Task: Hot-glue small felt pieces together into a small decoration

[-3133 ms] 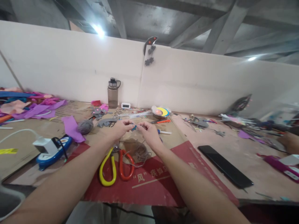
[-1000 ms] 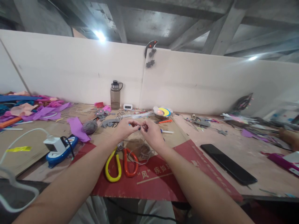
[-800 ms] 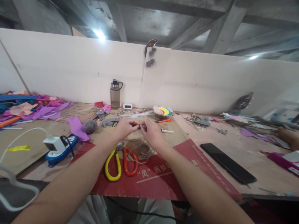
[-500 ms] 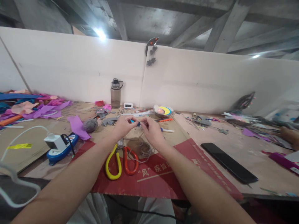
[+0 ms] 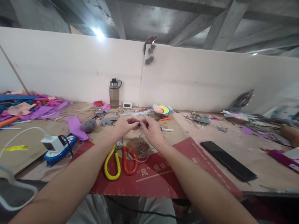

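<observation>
My left hand (image 5: 124,125) and my right hand (image 5: 151,129) meet above the table, both pinched on a small blue piece (image 5: 139,124) held between their fingertips. A thin grey thread hangs from the pinch down to a loose coil of thread (image 5: 143,148) on the cardboard. Scissors with one yellow and one red handle (image 5: 119,159) lie just below my hands. What the blue piece is, I cannot make out.
A grey yarn ball (image 5: 88,125), a purple felt strip (image 5: 74,127), a water bottle (image 5: 113,93) and a small bowl (image 5: 161,111) lie beyond my hands. A black phone (image 5: 228,161) is at right, a blue-and-white tool (image 5: 57,146) at left. Another person's hand (image 5: 289,133) rests far right.
My hands have stayed together over the table, the fingers shifting slightly on the blue piece. The view has wobbled a little.
</observation>
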Available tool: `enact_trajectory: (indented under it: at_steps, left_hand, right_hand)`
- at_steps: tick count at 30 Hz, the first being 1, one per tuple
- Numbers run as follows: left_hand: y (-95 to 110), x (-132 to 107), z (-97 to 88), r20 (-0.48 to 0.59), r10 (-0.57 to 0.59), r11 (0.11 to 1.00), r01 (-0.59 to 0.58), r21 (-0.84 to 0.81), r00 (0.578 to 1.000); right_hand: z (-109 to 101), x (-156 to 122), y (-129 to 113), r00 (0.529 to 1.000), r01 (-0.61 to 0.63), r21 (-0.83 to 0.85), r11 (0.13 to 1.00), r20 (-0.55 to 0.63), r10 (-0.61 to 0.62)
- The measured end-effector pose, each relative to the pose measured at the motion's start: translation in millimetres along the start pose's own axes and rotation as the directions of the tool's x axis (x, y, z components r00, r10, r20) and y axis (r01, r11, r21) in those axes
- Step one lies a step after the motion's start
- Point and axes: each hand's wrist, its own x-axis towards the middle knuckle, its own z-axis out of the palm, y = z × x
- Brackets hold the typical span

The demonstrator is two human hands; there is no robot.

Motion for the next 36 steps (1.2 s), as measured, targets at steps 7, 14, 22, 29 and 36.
enact_trajectory:
  at_steps: [7,14,22,29,36]
  left_hand:
    - [1.8,-0.8,-0.9,-0.039,-0.037,0.999,0.037,-0.003,0.999]
    - [-6.5,4.2,-6.4,-0.262,-0.040,0.998,0.028,-0.050,0.964]
    - [-9.6,10.0,-19.3,-0.439,-0.169,0.883,-0.062,-0.466,0.883]
    - [-13.4,14.4,-27.9,-0.449,-0.282,0.749,-0.099,-0.656,0.848]
    - [-9.1,13.1,-26.1,-0.421,-0.277,0.754,-0.077,-0.653,0.864]
  right_hand:
    - [2.6,-0.5,2.5,1.000,-0.011,-0.003,1.000,0.015,0.011]
    - [5.9,-1.4,1.7,0.998,-0.013,-0.026,1.000,0.064,0.014]
    - [19.3,-13.6,-12.5,0.930,0.129,-0.006,0.992,0.346,-0.119]
    - [-8.5,7.8,-7.3,0.962,0.036,-0.090,0.995,0.274,-0.009]
    - [-41.1,13.2,41.2,0.911,-0.355,-0.389,0.850,0.063,0.409]
